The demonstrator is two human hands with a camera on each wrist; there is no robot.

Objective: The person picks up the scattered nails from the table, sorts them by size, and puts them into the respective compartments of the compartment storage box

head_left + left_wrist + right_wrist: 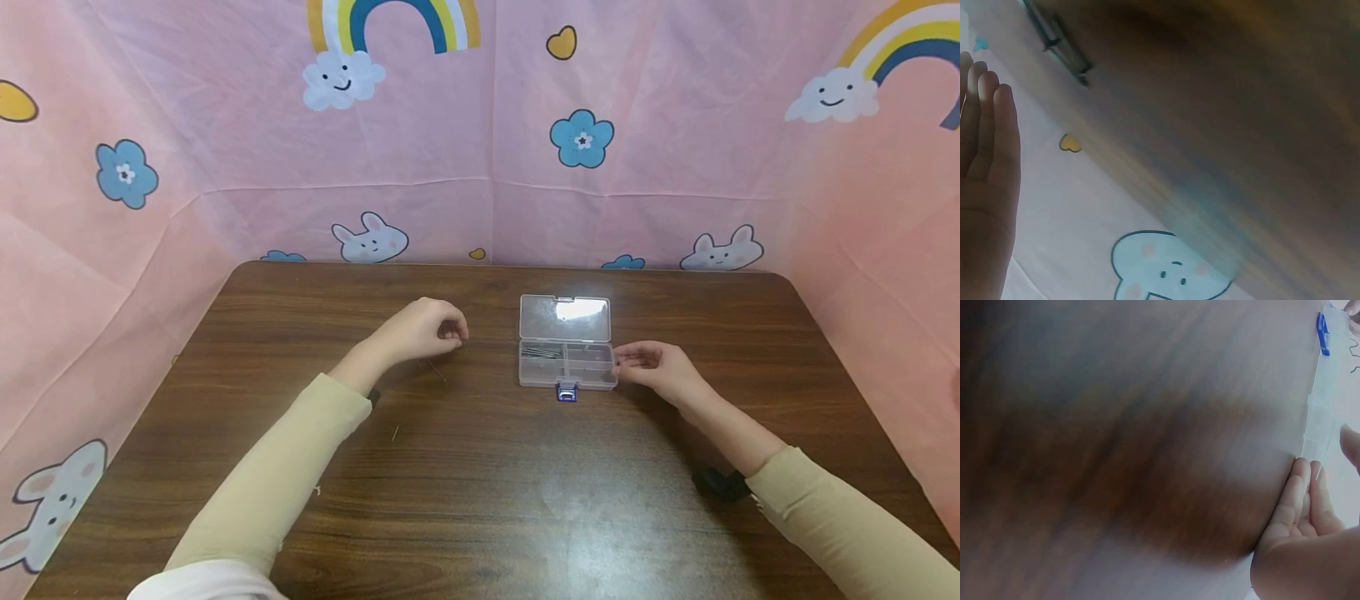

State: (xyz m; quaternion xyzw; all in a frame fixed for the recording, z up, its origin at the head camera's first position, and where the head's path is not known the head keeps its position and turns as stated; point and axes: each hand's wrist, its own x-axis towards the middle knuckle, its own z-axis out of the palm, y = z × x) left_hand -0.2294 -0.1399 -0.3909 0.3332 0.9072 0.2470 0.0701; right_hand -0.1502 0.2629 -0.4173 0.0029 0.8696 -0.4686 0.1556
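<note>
A clear plastic divided box (589, 379) stands with its lid raised and its blue latch (567, 392) toward me. Several thin dark metal pins (542, 352) lie in its back left compartment. My right hand (660, 371) is at the box's right end, its fingertips touching the end wall; in the right wrist view the fingers (1300, 481) are fairly straight. To the left of the box, my left hand (426, 329) hovers low over the table with loosely bent fingers, and nothing shows in them. A thin pin (437, 371) lies just below that hand.
Nearer to me on the brown wooden table (480, 492) lies another short thin piece (395, 433). Pink printed cloth (450, 150) rises behind the table and along both sides. Blurred dark slim shapes (1060, 47) show on the table in the left wrist view.
</note>
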